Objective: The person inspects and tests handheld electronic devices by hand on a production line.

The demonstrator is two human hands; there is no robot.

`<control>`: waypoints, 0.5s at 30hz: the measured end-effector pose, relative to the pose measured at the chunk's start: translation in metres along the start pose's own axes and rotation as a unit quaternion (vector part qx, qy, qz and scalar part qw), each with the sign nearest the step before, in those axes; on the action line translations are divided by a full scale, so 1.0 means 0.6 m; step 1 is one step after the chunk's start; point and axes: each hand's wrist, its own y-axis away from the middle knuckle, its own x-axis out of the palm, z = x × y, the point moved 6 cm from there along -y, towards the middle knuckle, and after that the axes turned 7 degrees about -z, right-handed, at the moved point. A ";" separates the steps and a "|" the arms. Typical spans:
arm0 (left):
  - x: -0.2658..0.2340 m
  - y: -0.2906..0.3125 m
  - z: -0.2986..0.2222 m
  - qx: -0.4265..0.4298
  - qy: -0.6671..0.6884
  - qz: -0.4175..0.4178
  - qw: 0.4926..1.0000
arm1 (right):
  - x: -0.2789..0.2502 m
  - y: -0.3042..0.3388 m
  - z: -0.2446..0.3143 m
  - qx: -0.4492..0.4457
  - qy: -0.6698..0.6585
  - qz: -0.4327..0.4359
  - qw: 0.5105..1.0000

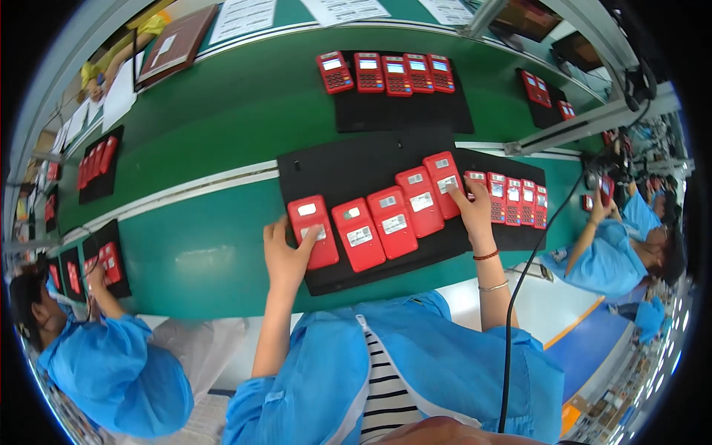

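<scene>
Person at a green conveyor bench [215, 126], both hands down on a row of five red handheld terminals lying face-down on a black tray [348, 167].

Left hand [288, 256] rests on the leftmost red terminal [312, 231], at the 9 o'clock end of the row; fingers flat and fairly close together, thumb laid over the unit's lower part, pressing rather than gripping. Right hand [472, 210] sits at the 3 o'clock end, fingertips spread narrow on the rightmost back-up terminal [443, 183], touching its label area; not closed round it.

Three more back-up units [391, 221] lie between the hands, each with a white label. Just past the right hand, at 3 o'clock, a second tray holds keypad-up terminals [515, 199]. At 12 o'clock another tray carries five keypad-up units [387, 73].

Step looks like squaring or checking the row from both ends; judging by the flat hands, nothing is lifted yet. Next move likely calls for an even push from both ends, or a proper grasp on an end unit.

Co-workers in blue coats sit at 8 o'clock [111, 363] and 4 o'clock [612, 256].
</scene>
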 end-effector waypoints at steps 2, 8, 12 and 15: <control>-0.005 0.013 -0.023 0.095 -0.015 -0.092 0.991 | 0.010 0.009 -0.017 0.038 -0.096 -0.033 0.994; 0.021 0.043 -0.036 0.316 -0.065 0.062 0.945 | 0.065 0.178 0.183 -0.319 0.008 0.089 0.944; -0.003 0.043 -0.022 0.344 0.045 -0.021 0.938 | 0.167 0.250 0.207 -0.364 -0.027 0.164 0.917; -0.025 0.052 0.000 0.232 0.194 -0.066 0.951 | 0.157 0.242 0.204 -0.371 -0.035 0.140 0.917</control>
